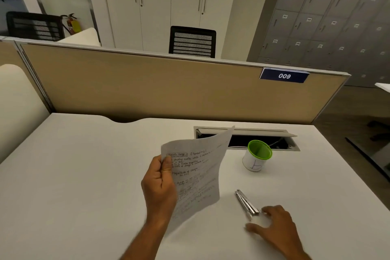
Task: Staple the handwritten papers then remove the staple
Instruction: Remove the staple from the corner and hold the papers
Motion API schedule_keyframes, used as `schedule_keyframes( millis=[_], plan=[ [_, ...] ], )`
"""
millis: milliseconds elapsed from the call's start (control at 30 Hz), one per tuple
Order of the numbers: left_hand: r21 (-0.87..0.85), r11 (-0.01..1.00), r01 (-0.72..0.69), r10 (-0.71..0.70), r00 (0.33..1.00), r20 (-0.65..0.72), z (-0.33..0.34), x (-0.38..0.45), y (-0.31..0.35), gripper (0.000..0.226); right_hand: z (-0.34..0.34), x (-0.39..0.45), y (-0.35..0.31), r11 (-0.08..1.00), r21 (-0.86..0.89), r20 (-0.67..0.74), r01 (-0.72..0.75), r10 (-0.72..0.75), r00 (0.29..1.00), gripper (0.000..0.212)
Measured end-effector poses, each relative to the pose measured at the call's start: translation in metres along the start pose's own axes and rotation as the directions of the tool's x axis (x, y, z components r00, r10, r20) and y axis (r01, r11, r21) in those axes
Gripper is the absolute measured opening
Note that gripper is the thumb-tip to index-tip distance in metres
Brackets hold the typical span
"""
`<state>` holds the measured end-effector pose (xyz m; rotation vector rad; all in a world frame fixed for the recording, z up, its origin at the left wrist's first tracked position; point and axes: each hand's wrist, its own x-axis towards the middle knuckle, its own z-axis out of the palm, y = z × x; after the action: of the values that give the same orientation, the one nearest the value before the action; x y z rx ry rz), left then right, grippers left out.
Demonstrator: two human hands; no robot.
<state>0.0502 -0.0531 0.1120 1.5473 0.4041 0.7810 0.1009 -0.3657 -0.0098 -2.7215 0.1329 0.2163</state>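
With the left hand (159, 183) pinching the handwritten papers (196, 173) aloft and the empty right hand (272, 224) spread beside the stapler (245, 201), the sheets may slip askew before stapling.

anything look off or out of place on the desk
The cable hatch at the desk's far edge stands open, with the green-rimmed cup right at its lip. The metal stapler lies splayed open.
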Motion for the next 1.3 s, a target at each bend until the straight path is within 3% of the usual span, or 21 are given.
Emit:
schedule_keyframes(
  millis=[67,267,400,500,567,633,700,800,933,1033,1133,1300],
  plan=[
    [0.005,1.000,-0.007,0.007,1.000,0.008,0.000,-0.002,0.002,0.028,0.005,-0.002,-0.002,0.998,-0.053,-0.027,0.029,-0.030,0.999,0.070],
    [0.026,1.000,-0.007,0.006,1.000,0.026,-0.004,-0.005,0.009,0.028,0.013,-0.003,-0.011,0.997,0.033,-0.143,0.076,-0.071,0.987,0.043],
    [0.047,0.999,-0.001,-0.002,0.998,0.060,-0.008,-0.008,0.012,0.028,0.012,-0.006,-0.018,0.942,0.327,-0.251,0.081,0.004,0.968,0.035],
    [0.061,0.998,0.018,-0.023,0.995,0.094,-0.010,-0.008,0.015,0.029,-0.001,-0.006,-0.025,0.751,0.652,-0.260,0.106,0.090,0.961,0.030],
    [0.068,0.997,0.035,-0.043,0.991,0.126,-0.010,-0.009,0.018,0.030,-0.020,-0.006,-0.036,0.493,0.862,-0.207,0.117,0.133,0.969,0.023],
    [0.075,0.996,0.038,-0.051,0.984,0.168,-0.009,-0.011,0.022,0.031,-0.044,-0.007,-0.051,0.233,0.966,-0.146,0.115,0.121,0.982,0.016],
    [0.100,0.995,0.028,-0.049,0.976,0.214,-0.008,-0.014,0.025,0.031,-0.070,-0.010,-0.067,0.128,0.980,-0.167,0.155,0.083,0.983,0.014],
    [0.132,0.991,0.004,-0.040,0.962,0.271,-0.005,-0.016,0.027,0.031,-0.112,-0.015,-0.091,0.149,0.949,-0.281,0.279,-0.007,0.960,0.014],
    [0.152,0.988,-0.023,-0.028,0.946,0.324,-0.003,-0.017,0.029,0.031,-0.161,-0.032,-0.125,0.209,0.870,-0.400,0.447,-0.234,0.886,0.016],
    [0.174,0.984,-0.040,-0.026,0.934,0.357,-0.001,-0.019,0.030,0.029,-0.182,-0.045,-0.148,0.387,0.711,-0.441,0.587,-0.405,0.801,0.035],
    [0.187,0.981,-0.050,-0.027,0.922,0.385,0.000,-0.021,0.030,0.028,-0.190,-0.054,-0.167,0.621,0.407,-0.363,0.670,-0.563,0.742,0.047],
    [0.210,0.976,-0.052,-0.040,0.910,0.412,-0.001,-0.023,0.034,0.030,-0.186,-0.063,-0.184,0.668,0.091,-0.107,0.739,-0.731,0.674,0.054]
  ],
)
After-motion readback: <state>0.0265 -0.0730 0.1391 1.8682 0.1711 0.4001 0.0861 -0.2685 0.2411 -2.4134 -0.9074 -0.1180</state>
